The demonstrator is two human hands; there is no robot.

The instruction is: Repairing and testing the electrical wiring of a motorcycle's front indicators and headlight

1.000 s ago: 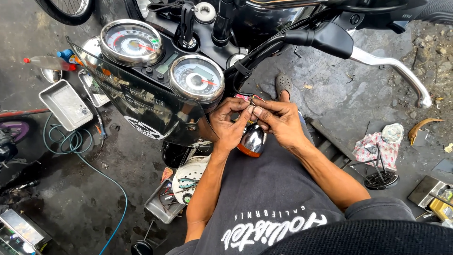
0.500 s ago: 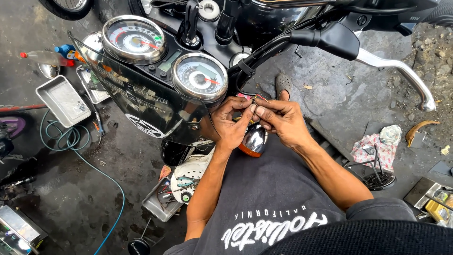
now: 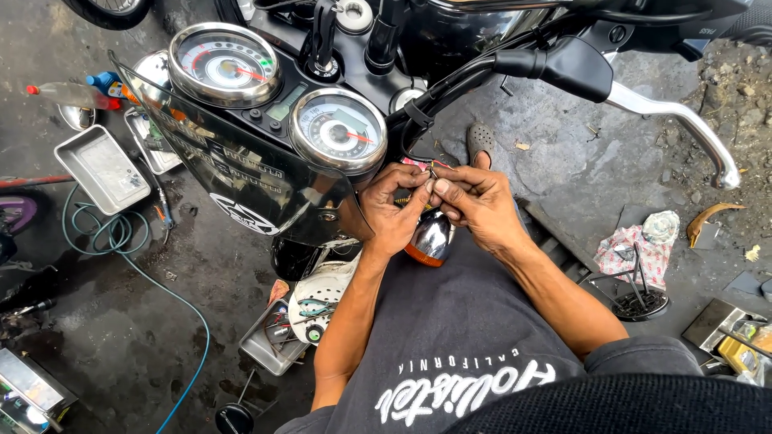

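Note:
My left hand (image 3: 394, 209) and my right hand (image 3: 474, 205) meet just below the motorcycle's right gauge (image 3: 338, 128), fingertips pinched together on thin wires (image 3: 432, 170) that come out from under the dash. Right under both hands hangs a chrome turn signal with an orange lens (image 3: 429, 239). The wire ends are mostly hidden by my fingers. My dark shirt fills the bottom of the view.
Two round chrome gauges and a dark windscreen (image 3: 241, 193) stand ahead; a handlebar with brake lever (image 3: 683, 128) reaches right. On the wet concrete lie a metal tray (image 3: 100, 169), a green hose (image 3: 112, 241), a parts tray (image 3: 273, 345), a rag (image 3: 643, 241) and a wire basket (image 3: 635, 301).
My hands stay pinched on the wires at the same spot; only the fingers shift slightly. The view has drifted a little.

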